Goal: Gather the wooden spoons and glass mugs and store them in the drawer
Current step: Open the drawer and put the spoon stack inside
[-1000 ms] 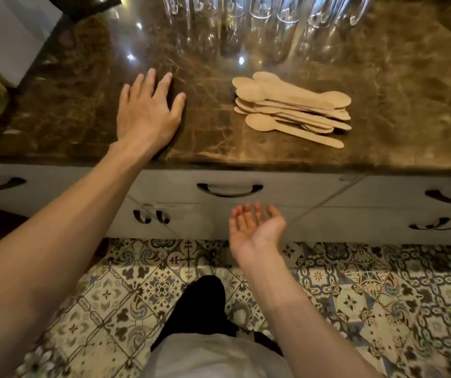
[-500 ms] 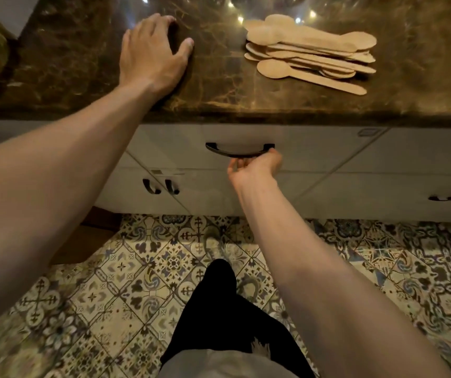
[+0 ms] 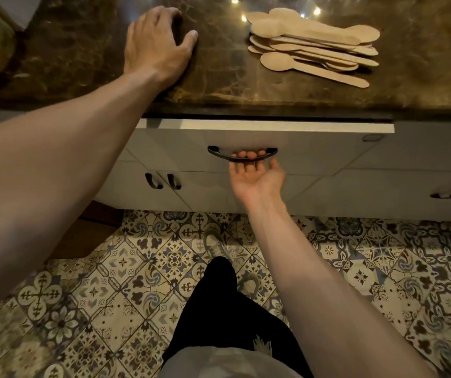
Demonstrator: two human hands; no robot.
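Now, the right grip (image 3: 255, 180) is palm up under the drawer (image 3: 322, 151), fingers (image 3: 243, 154) curled up behind the dark handle (image 3: 218, 154) and hooked round it, thumb out to the right of the bar. The drawer front sits a touch proud of the cabinet, a pale strip of its top edge showing just under the bench (image 3: 246, 91) lip; what's inside, can't tell from here.

Up top, the left grip (image 3: 156, 42) rests palm down on the brown marble bench, fingers loosely spread, thumb splayed right, holding nothing.

And the spoons (image 3: 311, 45), a flat stack of pale wooden ones, lie on the bench to the right of the left grip, well apart from it, above the drawer. Most bowls point left, handles run right, and the lowest spoon pokes out nearest the bench edge.

Below left of the drawer, 2 small dark pulls (image 3: 163, 181) sit side by side on the cabinet doors. Underfoot there's a patterned tile floor (image 3: 109, 282), a black trouser leg (image 3: 218, 309) and 1 shoe (image 3: 214, 246) pointing at the cabinets.
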